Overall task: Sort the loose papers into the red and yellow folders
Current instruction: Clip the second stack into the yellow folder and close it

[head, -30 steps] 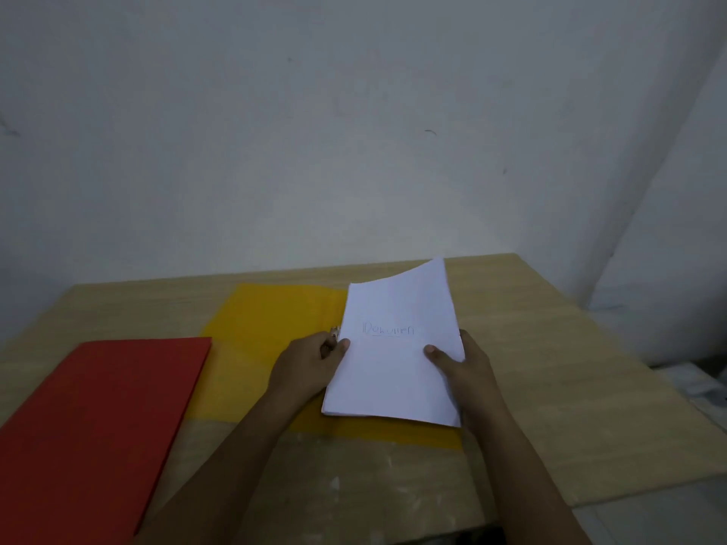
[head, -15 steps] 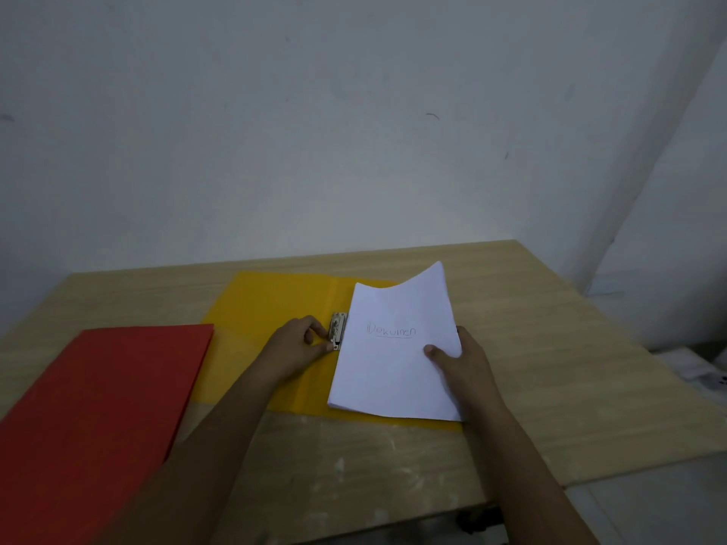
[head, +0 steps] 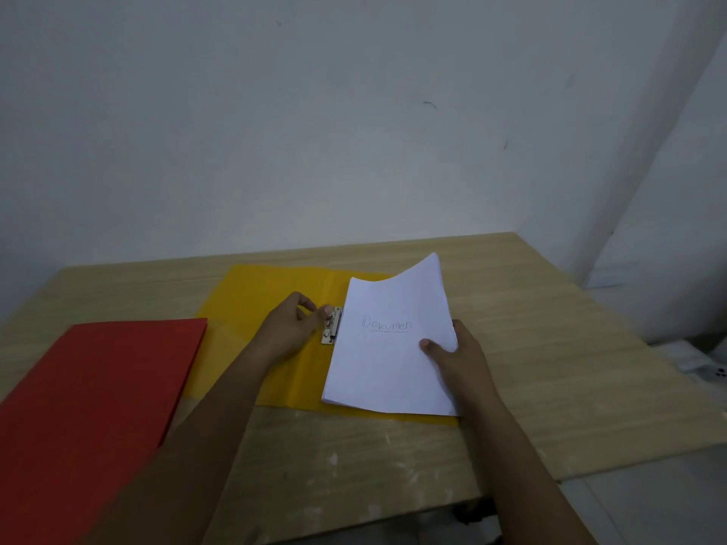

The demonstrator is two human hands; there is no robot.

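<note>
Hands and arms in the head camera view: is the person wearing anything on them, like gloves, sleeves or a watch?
Nothing worn shows. The left hand and right hand are bare, with no gloves, and no rings show on the fingers. Both forearms are bare to the bottom of the picture: no sleeves, watch or bracelet in view.

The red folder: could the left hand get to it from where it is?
Probably yes. The left hand is at the metal clip of the yellow folder; the red folder lies closed just left, nothing between.
</note>
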